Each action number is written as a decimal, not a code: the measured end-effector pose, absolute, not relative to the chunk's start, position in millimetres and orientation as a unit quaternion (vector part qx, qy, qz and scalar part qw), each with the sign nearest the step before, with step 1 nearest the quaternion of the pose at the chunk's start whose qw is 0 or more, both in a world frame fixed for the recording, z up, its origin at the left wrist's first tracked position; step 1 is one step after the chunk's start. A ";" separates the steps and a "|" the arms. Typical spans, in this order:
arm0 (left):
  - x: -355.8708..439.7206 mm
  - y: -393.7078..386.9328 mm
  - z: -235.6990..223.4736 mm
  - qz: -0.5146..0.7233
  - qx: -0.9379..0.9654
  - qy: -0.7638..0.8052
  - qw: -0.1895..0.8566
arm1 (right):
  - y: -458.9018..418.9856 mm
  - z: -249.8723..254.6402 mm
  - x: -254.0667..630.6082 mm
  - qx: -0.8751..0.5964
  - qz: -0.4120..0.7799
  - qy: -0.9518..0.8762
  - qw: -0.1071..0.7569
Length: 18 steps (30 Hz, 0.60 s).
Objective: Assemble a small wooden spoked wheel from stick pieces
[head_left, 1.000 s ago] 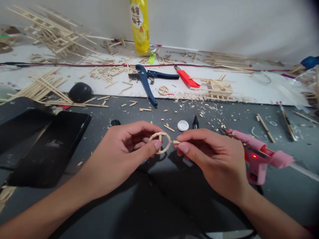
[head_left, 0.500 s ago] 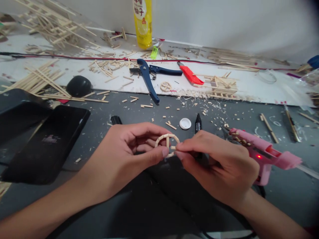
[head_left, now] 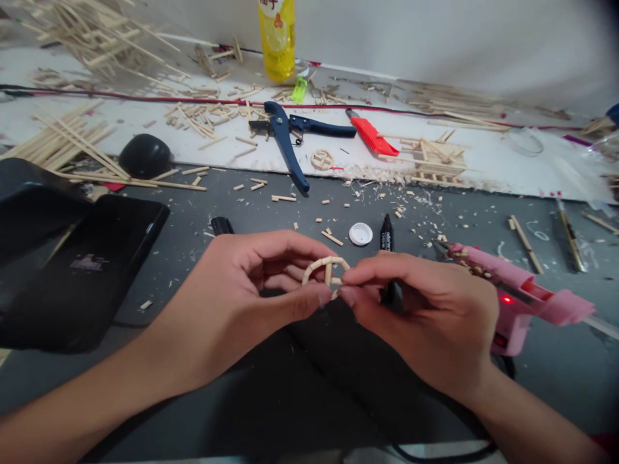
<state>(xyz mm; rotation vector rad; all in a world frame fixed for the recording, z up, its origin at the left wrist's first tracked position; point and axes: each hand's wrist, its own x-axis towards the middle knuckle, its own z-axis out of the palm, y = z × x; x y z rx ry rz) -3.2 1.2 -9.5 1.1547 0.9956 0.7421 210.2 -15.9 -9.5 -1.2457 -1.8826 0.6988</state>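
Between my hands is a small wooden ring point(head_left: 316, 264) built of short stick pieces, with a crossbar standing inside it. My left hand point(head_left: 261, 283) pinches its left and lower side between thumb and fingers. The thumb and forefinger of my right hand point(head_left: 416, 303) are closed on its right edge, where a short stick piece meets the crossbar; the fingertips partly hide that spot. Just beyond my right hand lies a black marker point(head_left: 386, 235), with a white cap point(head_left: 360, 234) beside it. A pink glue gun point(head_left: 512, 283) with a lit red light lies to the right.
Blue cutters point(head_left: 290, 138), a red utility knife point(head_left: 372, 135) and a finished-looking wooden wheel point(head_left: 322, 159) lie on the white board. A yellow bottle point(head_left: 278, 48) stands behind. At left are a black phone point(head_left: 97, 258) and wooden sticks point(head_left: 72, 138). Scraps litter the grey table.
The view has shifted slightly, with the background sitting higher. Both hands keep hold of the wooden ring, which is tilted a little flatter.
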 end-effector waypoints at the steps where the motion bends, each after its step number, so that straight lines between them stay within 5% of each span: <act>1: -3.2 1.4 -9.3 0.328 0.514 0.441 0.659 | -15.7 -9.3 209.9 -0.486 0.273 -0.737 0.381; 18: 2.3 -1.0 -3.9 0.372 0.544 0.468 0.588 | -16.0 -7.4 211.8 -0.443 0.269 -0.768 0.377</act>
